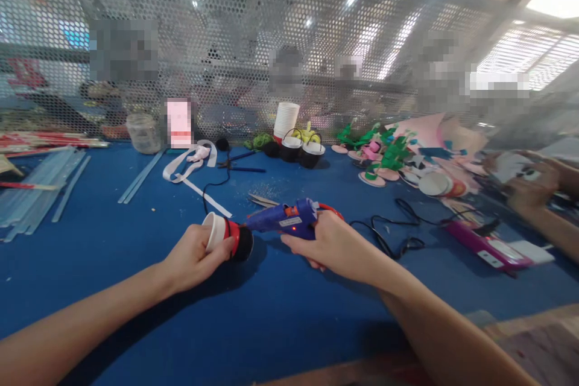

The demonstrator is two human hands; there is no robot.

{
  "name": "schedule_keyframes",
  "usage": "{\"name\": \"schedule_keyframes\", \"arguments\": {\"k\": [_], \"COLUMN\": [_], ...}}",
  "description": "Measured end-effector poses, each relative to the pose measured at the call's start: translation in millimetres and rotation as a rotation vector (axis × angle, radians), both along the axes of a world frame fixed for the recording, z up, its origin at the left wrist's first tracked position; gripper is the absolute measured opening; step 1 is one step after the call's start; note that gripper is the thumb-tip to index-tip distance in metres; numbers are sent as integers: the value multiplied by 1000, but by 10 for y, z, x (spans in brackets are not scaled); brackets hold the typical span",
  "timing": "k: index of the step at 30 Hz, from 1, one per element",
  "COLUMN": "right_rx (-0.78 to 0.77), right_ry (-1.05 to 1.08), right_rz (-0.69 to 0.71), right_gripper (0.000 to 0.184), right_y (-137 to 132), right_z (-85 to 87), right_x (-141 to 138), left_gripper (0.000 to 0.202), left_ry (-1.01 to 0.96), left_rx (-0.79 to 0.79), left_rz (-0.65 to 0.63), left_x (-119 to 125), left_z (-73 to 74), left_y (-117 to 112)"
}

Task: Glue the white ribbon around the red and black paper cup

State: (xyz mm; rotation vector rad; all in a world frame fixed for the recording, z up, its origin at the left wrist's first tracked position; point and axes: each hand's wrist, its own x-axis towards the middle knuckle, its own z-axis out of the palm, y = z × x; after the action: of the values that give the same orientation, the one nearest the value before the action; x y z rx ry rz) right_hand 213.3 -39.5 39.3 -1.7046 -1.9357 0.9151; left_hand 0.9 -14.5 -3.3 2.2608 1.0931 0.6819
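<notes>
My left hand (194, 259) is closed round a small paper cup (216, 232), white inside with a red band and black yarn wound about its base. The cup lies tilted, its mouth toward the left. In my right hand (335, 244) is a blue glue gun (283, 218) with a small red light lit on its side. Its nozzle points left and meets or nearly meets the cup near the yarn; exact contact is hard to make out. A strand of black yarn (205, 196) runs from the cup back toward the pliers. Scissors (262, 200) lie just behind the gun.
Glue sticks (40, 193) and a clear jar (143, 132) are at left, white ribbon (181, 172) nearer the middle. Stacked cups (286, 120), small black buckets (312, 154) and green crafts (393, 154) stand behind. A purple power strip (488, 244) and another person's hand (534, 193) are at right.
</notes>
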Motion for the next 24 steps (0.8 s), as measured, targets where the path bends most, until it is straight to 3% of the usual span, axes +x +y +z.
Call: {"name": "schedule_keyframes", "arguments": {"k": [6,11,19,24], "right_rx": [24,6,281,299], "right_ry": [26,-3,-79,-55], "right_rz": [-3,-48,36,79], "right_gripper": [21,26,15,10], "right_y": [8,-37,-119,-163], "right_z": [-16,-17,-103,-81], "right_x": [-14,-36,-33,-66], "left_gripper": [34,33,35,35], "left_ry": [13,-50,-159,-216], "left_rx": [25,-110,-310,-361], "left_rz": [11,34,163,183], "left_x": [-1,10,30,48], "left_z": [0,1,-25,1], "left_y": [2,1,37,56]}}
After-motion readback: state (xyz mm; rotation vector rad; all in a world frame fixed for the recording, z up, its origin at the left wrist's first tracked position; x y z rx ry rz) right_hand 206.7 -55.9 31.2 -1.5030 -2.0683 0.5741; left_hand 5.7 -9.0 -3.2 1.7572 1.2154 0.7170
